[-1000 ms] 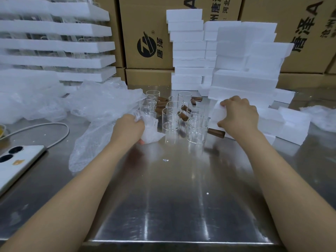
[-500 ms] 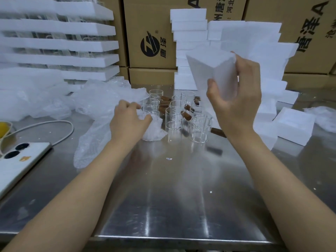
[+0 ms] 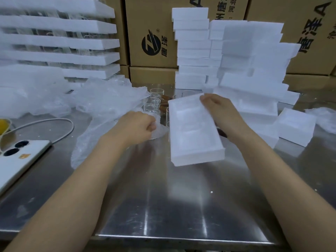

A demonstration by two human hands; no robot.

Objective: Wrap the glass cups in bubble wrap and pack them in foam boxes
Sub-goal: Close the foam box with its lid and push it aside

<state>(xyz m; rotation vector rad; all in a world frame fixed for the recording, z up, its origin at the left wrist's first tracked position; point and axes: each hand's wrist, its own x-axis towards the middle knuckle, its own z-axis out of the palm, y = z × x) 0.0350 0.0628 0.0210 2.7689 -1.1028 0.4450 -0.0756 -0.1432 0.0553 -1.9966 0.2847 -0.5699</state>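
Brushed-steel tabletop (image 3: 163,206), cardboard cartons (image 3: 154,33) behind. Right hand (image 3: 220,110) pinching far edge of white moulded foam box (image 3: 192,135), cavity up and tilted over the metal, probably to receive a cup. Left hand (image 3: 138,126) curled round crumpled clear bubble-wrap bundle (image 3: 160,129), held ready just beside. Bare clear glass cups (image 3: 151,104) clustered behind, unwrapped.

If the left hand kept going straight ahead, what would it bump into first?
The left hand grips bubble wrap; past that, probably the glass cups, though depth is unclear.
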